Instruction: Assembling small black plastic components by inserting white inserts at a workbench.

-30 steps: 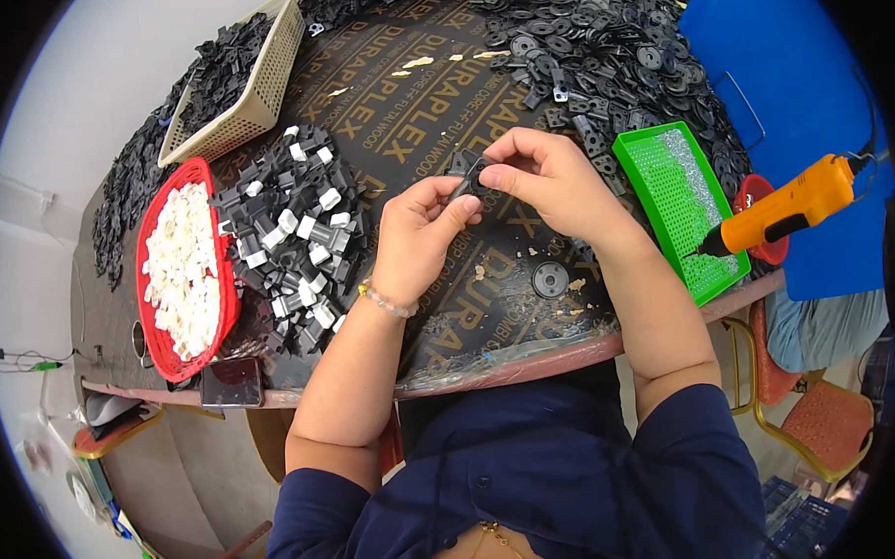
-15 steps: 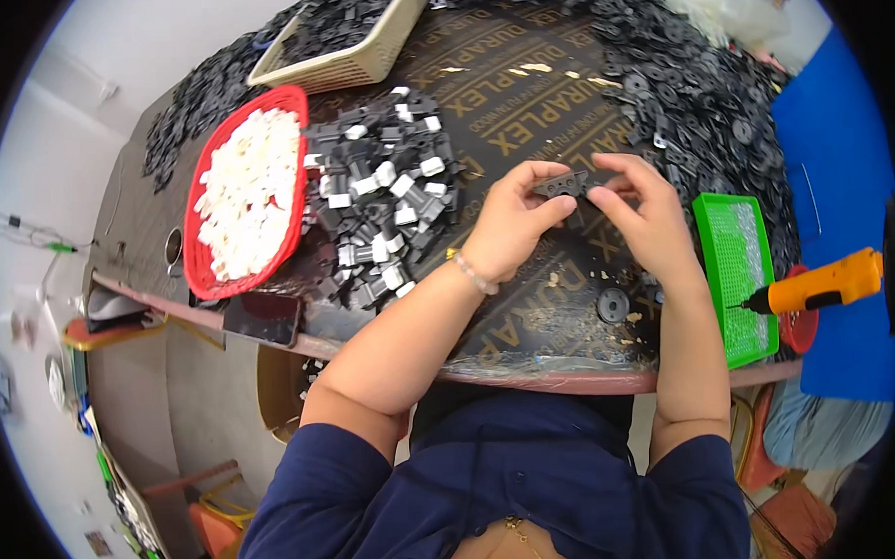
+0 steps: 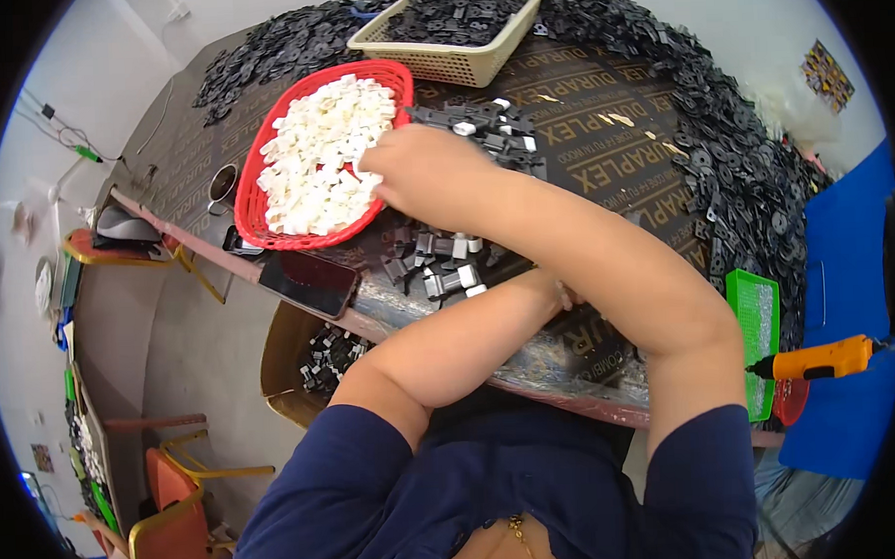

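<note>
My right hand [image 3: 426, 172] reaches across to the left, its fingertips at the right side of the red basket [image 3: 256, 209]. Thumb and index finger close around a white plastic piece [image 3: 370, 180] among the many white plastic pieces [image 3: 310, 156] heaped there. My left hand [image 3: 558, 287] is mostly hidden beneath my right forearm, only the wrist edge with its bracelet showing. Its fingers, and whatever they hold, are out of sight. Black parts with white pieces fitted on them [image 3: 457, 279] lie beside and below my right hand.
A cream basket [image 3: 430, 65] of black parts stands at the back. Black parts [image 3: 750, 180] pile along the right. A green tray [image 3: 753, 343], an orange electric screwdriver [image 3: 815, 361] and a blue panel [image 3: 851, 265] are at right. A phone [image 3: 310, 282] and cup [image 3: 223, 187] lie left; a cardboard box [image 3: 288, 369] sits below.
My right hand has left the dark triangular part held by my left hand and crossed to the red basket. My left hand is now covered by the right forearm. The view has shifted left.
</note>
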Action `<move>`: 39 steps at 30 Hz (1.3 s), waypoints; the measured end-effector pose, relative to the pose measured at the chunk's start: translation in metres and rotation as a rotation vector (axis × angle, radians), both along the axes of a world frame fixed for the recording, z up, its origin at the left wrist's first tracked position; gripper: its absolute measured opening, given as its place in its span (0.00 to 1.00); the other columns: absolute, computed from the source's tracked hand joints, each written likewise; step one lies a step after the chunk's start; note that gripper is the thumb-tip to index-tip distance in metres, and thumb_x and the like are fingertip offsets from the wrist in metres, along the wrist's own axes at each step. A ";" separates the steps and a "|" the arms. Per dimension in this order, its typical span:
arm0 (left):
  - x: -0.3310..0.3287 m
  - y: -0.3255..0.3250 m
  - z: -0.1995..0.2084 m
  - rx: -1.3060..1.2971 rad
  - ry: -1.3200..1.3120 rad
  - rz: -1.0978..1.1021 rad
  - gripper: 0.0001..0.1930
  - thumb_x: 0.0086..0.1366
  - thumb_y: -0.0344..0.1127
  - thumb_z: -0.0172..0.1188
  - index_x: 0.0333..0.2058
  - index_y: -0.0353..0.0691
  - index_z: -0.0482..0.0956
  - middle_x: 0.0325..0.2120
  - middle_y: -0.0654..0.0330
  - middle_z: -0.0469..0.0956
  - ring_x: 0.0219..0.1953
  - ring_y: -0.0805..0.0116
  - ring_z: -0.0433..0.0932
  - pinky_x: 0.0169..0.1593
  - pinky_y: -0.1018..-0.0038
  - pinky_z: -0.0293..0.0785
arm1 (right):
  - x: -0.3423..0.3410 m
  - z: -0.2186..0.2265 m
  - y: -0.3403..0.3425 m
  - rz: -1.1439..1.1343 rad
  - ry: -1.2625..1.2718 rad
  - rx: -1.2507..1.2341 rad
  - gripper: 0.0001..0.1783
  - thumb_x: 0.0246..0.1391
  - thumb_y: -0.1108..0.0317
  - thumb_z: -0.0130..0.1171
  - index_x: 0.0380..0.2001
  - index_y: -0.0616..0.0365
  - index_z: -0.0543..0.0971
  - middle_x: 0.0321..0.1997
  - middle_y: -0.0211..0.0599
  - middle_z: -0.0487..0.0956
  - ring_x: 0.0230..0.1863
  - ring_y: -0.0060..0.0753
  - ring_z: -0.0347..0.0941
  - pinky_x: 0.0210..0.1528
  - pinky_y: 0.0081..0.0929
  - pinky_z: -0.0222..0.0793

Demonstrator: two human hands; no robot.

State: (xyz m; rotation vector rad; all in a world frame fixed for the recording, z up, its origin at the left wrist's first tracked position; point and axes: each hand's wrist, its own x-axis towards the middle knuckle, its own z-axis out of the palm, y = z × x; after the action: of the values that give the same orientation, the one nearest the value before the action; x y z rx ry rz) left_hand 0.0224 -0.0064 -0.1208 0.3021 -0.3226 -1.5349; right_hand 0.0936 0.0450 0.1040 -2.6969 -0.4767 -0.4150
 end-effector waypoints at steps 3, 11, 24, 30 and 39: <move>-0.023 0.004 0.062 -0.099 -0.132 0.172 0.19 0.70 0.35 0.57 0.56 0.38 0.66 0.42 0.53 0.80 0.46 0.62 0.80 0.50 0.67 0.78 | 0.068 -0.020 0.029 -0.035 0.330 -0.165 0.26 0.55 0.59 0.64 0.56 0.52 0.75 0.52 0.46 0.77 0.55 0.55 0.73 0.55 0.47 0.72; -0.026 -0.015 0.073 0.319 -0.498 0.169 0.30 0.61 0.35 0.68 0.59 0.38 0.65 0.40 0.56 0.80 0.36 0.66 0.82 0.38 0.70 0.80 | 0.129 -0.077 0.056 -0.181 0.431 -0.367 0.30 0.52 0.61 0.63 0.61 0.43 0.72 0.62 0.50 0.70 0.63 0.58 0.67 0.58 0.49 0.72; -0.022 0.010 0.082 0.191 0.178 -0.038 0.22 0.68 0.37 0.59 0.58 0.39 0.67 0.44 0.55 0.78 0.43 0.64 0.80 0.45 0.65 0.78 | 0.137 -0.041 0.025 -0.038 0.163 0.063 0.17 0.55 0.69 0.57 0.49 0.54 0.78 0.42 0.55 0.81 0.48 0.53 0.78 0.49 0.44 0.74; -0.018 -0.012 0.068 0.119 -0.103 0.180 0.17 0.69 0.38 0.58 0.55 0.42 0.72 0.41 0.59 0.80 0.44 0.66 0.80 0.49 0.66 0.77 | 0.002 0.022 -0.049 -0.038 0.134 0.388 0.16 0.55 0.68 0.62 0.48 0.55 0.77 0.45 0.36 0.80 0.47 0.30 0.76 0.52 0.30 0.70; -0.014 -0.009 0.087 0.354 -0.195 0.583 0.19 0.68 0.32 0.56 0.56 0.43 0.65 0.41 0.60 0.78 0.40 0.65 0.78 0.41 0.70 0.74 | -0.236 -0.047 -0.159 -0.545 0.451 0.464 0.14 0.52 0.75 0.62 0.44 0.57 0.77 0.40 0.33 0.77 0.44 0.28 0.73 0.49 0.27 0.68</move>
State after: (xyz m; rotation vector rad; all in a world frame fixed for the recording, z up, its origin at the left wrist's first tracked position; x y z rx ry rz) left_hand 0.0083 -0.0151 -0.0336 0.7579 -0.0950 -0.9783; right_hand -0.1429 -0.1137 0.0568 -2.3160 0.4402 -0.0298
